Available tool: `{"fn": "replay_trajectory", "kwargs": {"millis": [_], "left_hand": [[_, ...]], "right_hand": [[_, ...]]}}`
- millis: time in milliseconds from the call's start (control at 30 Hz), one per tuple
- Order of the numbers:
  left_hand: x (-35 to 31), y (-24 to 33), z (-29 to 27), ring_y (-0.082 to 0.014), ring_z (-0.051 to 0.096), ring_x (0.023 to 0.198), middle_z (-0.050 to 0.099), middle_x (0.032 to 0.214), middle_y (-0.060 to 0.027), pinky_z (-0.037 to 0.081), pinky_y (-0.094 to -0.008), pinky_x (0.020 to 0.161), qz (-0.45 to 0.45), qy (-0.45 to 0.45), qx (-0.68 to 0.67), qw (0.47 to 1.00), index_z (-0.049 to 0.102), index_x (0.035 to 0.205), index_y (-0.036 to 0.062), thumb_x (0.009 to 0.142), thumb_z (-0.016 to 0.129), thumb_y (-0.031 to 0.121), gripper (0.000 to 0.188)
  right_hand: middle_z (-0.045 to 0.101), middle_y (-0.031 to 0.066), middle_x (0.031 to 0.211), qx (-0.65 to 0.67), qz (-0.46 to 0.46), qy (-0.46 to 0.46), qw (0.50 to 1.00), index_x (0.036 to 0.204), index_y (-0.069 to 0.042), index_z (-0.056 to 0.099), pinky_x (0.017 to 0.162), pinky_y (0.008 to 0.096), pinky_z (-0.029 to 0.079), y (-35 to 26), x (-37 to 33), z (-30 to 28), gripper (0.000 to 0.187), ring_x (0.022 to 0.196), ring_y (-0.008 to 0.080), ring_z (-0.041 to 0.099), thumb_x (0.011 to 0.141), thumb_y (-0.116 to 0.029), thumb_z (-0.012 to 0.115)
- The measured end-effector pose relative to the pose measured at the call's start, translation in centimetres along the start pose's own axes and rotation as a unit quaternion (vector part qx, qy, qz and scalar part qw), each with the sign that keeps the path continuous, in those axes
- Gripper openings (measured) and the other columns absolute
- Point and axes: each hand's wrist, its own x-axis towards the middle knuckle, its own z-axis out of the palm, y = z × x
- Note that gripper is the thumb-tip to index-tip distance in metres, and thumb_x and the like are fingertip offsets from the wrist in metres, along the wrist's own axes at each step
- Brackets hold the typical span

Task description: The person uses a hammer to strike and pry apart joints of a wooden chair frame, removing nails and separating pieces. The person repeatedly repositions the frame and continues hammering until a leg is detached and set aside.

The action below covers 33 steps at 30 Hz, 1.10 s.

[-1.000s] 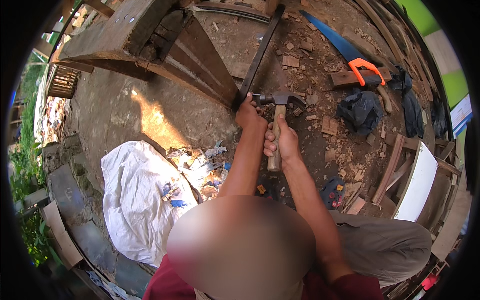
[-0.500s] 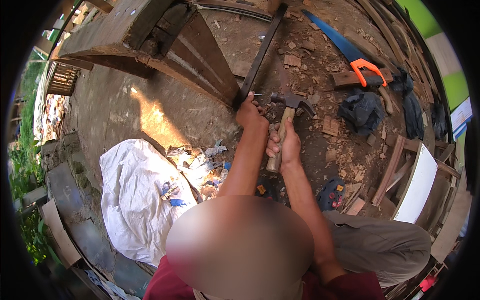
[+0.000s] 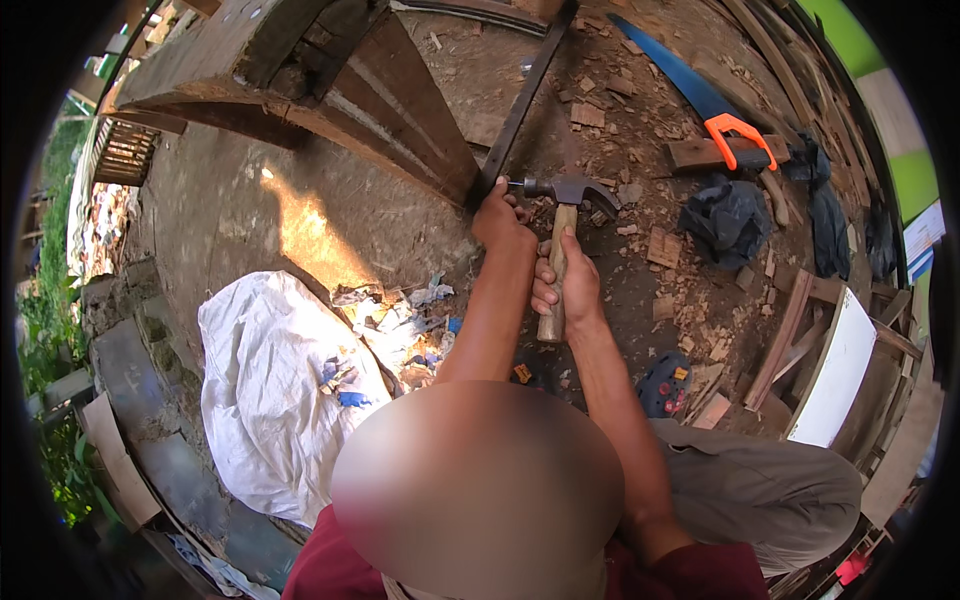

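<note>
Presently, right hand (image 3: 577,285): closed round hammer (image 3: 566,205).
Left hand (image 3: 497,222): curled, grip unclear.
Nail (image 3: 514,184): glancing blow might bruise fingers (image 3: 500,187).

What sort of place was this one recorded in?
Probably a makeshift, partly open-air woodworking spot: a blue-and-orange saw lies amid scattered wood chips, a hammer is in the right hand, and green plants show at the left edge.

Hammer (image 3: 567,207): dark metal head; smooth bare-wood handle. Wooden frame (image 3: 413,112) looks rough, unpolished. Saw grip (image 3: 717,137): smooth, plastic-looking. Sack (image 3: 272,400) is creased, matt, cloth-like. Crumpled bag (image 3: 726,222): thin, faintly glossy plastic.
</note>
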Motion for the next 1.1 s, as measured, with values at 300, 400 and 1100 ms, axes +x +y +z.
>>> {"fn": "replay_trajectory", "kwargs": {"millis": [300, 400, 1100], "left_hand": [[0.0, 0.3, -0.2, -0.0124, 0.044, 0.054, 0.051, 0.071, 0.0000, 0.037, -0.0289, 0.046, -0.010, -0.013, 0.011, 1.000, 0.063, 0.080, 0.0071, 0.086, 0.077, 0.016, 0.018], [0.5, 0.3, -0.2, -0.0143, 0.045, 0.049, 0.054, 0.070, -0.0026, 0.036, -0.0300, 0.042, -0.012, -0.008, 0.000, 1.000, 0.066, 0.080, 0.0048, 0.086, 0.077, 0.018, 0.018], [0.4, 0.4, -0.4, -0.0118, 0.042, 0.050, 0.052, 0.069, 0.0000, 0.033, -0.0276, 0.044, -0.001, -0.021, 0.002, 1.000, 0.066, 0.083, 0.0063, 0.088, 0.074, 0.016, 0.014]], "right_hand": [[0.044, 0.0003, 0.064, 0.035, -0.013, -0.015, 0.999, 0.097, -0.008, 0.048, 0.035, 0.0279, 0.035, 1.4, 0.6, -1.1, 0.045, 0.040, 0.0101, 0.040, 0.106, -0.050, 0.039], [0.044, 0.0005, 0.063, 0.037, -0.067, 0.015, 0.997, 0.096, -0.007, 0.047, 0.035, 0.0283, 0.035, 2.1, 0.4, -0.5, 0.045, 0.040, 0.0102, 0.041, 0.106, -0.050, 0.039], [0.044, 0.0014, 0.061, 0.000, -0.073, -0.010, 0.997, 0.095, -0.006, 0.049, 0.034, 0.0293, 0.036, 1.6, 1.1, -0.5, 0.046, 0.038, 0.0116, 0.043, 0.106, -0.049, 0.037]]}}
